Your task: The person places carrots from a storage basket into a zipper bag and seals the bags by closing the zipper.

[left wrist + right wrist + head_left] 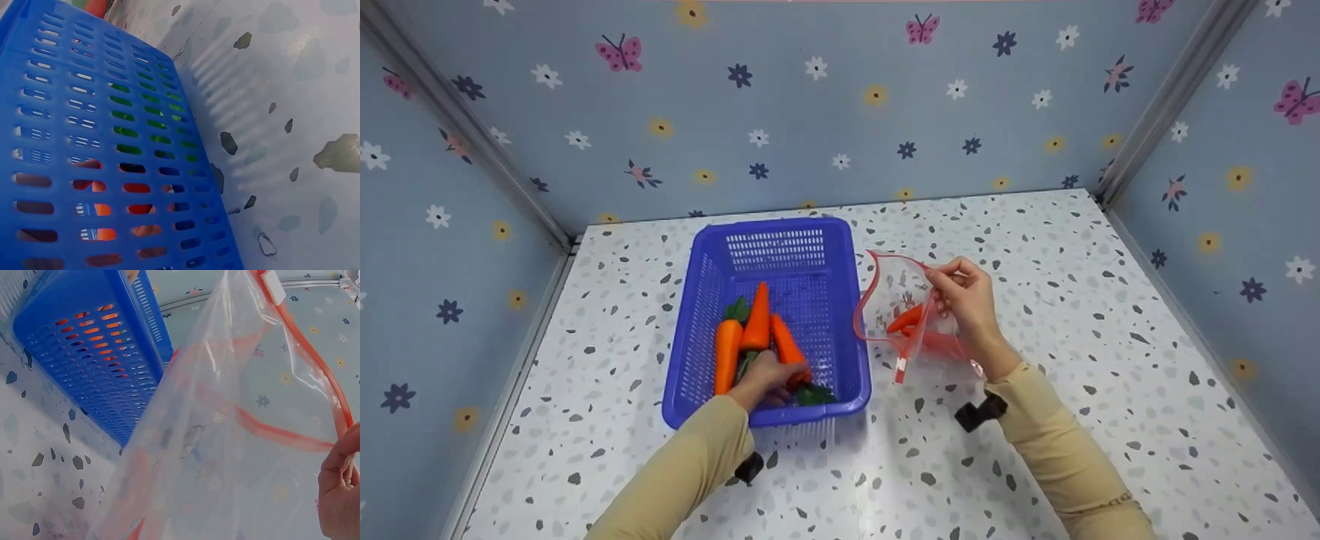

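Note:
My left hand (769,375) reaches into the near end of a blue basket (857,352). Its fingers grip the thick end of a carrot (787,345), whose green top (815,394) lies by the near wall. Two more carrots (727,352) lie left of it in the basket. With thumb and finger, my right hand (969,300) pinches the rim of a clear zip bag (877,281) with a red edge, its mouth spread toward the basket. Inside the bag an orange carrot (905,319) shows through the plastic. In the left wrist view the basket wall (112,146) mostly hides the left hand.
The bag's white-and-red zip slider (900,366) hangs at its near corner, close to the basket's right rim. Underneath is a white speckled table (1057,315). Blue flowered panels (840,105) stand at the back and both sides.

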Demonstrator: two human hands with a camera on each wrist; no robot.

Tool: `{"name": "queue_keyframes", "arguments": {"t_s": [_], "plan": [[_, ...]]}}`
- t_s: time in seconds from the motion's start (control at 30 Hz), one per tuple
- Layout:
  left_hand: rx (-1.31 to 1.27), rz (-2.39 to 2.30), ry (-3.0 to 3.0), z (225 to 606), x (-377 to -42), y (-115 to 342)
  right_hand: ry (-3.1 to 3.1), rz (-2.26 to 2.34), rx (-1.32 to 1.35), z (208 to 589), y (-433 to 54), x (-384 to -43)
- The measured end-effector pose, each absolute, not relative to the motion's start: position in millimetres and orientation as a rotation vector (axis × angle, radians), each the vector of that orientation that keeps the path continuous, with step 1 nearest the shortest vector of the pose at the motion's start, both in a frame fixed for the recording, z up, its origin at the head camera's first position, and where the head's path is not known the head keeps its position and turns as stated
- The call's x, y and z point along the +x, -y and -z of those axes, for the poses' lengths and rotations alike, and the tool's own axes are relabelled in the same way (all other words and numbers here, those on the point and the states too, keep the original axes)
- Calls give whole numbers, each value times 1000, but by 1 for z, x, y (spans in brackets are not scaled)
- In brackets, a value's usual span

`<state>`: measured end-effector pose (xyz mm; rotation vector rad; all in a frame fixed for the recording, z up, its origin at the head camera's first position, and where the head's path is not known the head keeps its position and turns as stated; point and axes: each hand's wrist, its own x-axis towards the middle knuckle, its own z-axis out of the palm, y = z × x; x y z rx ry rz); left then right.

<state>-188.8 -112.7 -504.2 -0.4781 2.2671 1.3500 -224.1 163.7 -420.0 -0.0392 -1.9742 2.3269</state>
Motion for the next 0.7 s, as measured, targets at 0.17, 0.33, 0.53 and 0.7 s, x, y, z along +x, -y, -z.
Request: {"name": "queue_keyframes", "arguments": {"t_s": [0.17, 0.33, 0.53, 0.7], "plan": [[-500, -1351, -2266, 500, -190, 111, 1959, -2335, -34, 420, -163, -224], [-499, -1362, -2282, 494, -190, 109, 1944, -2340, -43, 420, -163, -224], [-478, -1391, -2324, 481, -192, 107, 1949, -2345, -70, 420, -164, -224], [-449, -1416, -2340, 468, -192, 105, 1945, -2354, -74, 419, -165, -225]]}}
